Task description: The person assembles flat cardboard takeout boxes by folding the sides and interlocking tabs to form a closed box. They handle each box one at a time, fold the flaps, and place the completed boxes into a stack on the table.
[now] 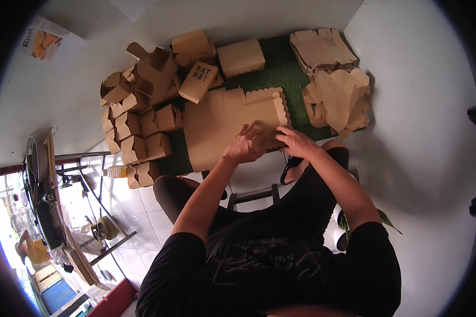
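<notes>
A flat brown cardboard box blank (211, 124) lies in front of me on the green-topped table, its scalloped flap (281, 108) raised along the right side. My left hand (247, 143) is on the near part of the blank, fingers bent and closed against the cardboard. Beside it, my right hand (296, 141) grips the near right corner of the blank by the scalloped flap. The undersides of both hands' fingertips are hidden. Just beyond the blank, a small folded box (198, 82) with dark print rests tilted.
Many folded boxes (135, 132) are stacked at the left table end, with larger closed boxes (241, 57) at the back. Flat blanks (322, 50) are piled at the far right, above loose brown sheets (339, 100). A white wall (418, 132) borders the right side.
</notes>
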